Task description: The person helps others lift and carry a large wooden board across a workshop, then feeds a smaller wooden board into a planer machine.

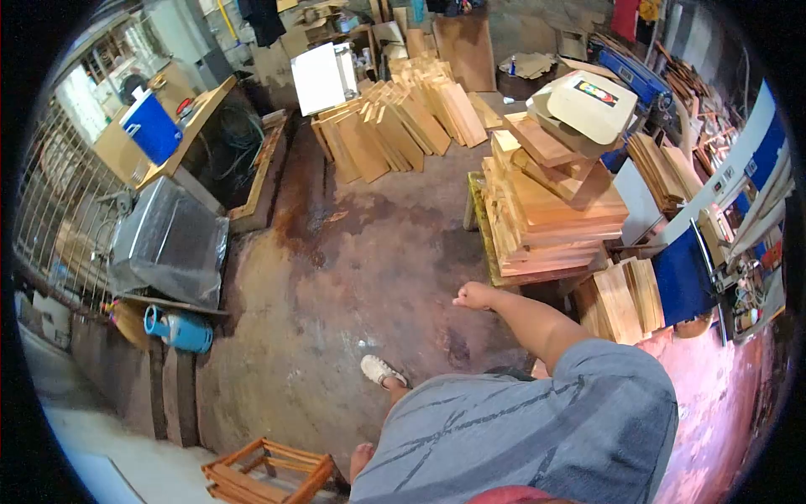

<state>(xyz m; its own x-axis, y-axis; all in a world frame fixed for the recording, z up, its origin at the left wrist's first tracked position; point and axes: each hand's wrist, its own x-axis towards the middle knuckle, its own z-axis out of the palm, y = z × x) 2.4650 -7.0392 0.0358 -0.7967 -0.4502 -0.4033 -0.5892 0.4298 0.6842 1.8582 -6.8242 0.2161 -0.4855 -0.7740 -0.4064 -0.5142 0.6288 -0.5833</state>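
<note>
The stained floor point(336, 286) spans the middle of the frame, and a grey shirt point(520, 420) the lower right. Right of centre, a stack of wooden boards point(558, 214) carries a beige container point(567, 109); more boards lean in rows point(378, 134) at upper centre. Near the stack's lower edge, seemingly apart from it, the right hand point(474, 296) is curled into a loose fist, nothing visible in it. The step in hand looks like walking: best to keep the elbow clear of board edges and plant each foot flat on the patchy floor. The left hand is out of view, its grip unknown; the shirt hides most of the legs.
</note>
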